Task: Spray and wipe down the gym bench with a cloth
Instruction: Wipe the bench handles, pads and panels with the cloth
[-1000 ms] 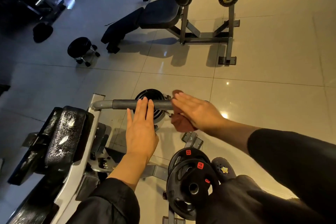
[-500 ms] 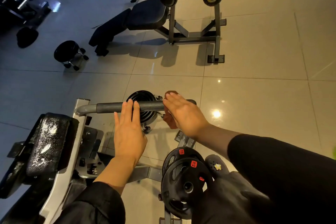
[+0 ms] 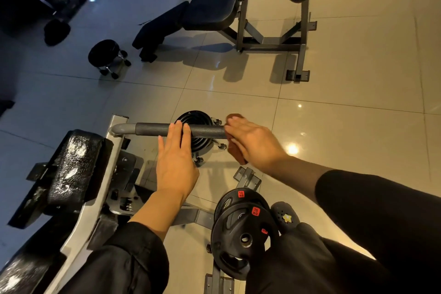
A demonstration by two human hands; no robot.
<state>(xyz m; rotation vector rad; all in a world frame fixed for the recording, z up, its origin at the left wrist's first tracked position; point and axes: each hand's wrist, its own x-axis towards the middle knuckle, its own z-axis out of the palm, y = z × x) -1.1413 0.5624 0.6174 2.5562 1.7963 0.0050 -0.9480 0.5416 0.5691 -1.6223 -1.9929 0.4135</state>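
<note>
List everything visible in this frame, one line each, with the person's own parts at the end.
padded handle bar: 1, grey, centre, sticking out from the machine frame
cloth: 1, brown, over the bar's right end, under the right hand
machine pad: 1, black, wet-looking, left
weight plates: 2, black with red 10 kg and 15 kg labels, bottom centre
stacked plates: black, on the floor behind the bar; count unclear
adjustable bench: 1, black, top centre
rolling stool: 1, black, upper left
clog shoe: 1, dark, with a star charm
left hand: flat, fingers on the bar
right hand: flat, pressing the cloth
</note>
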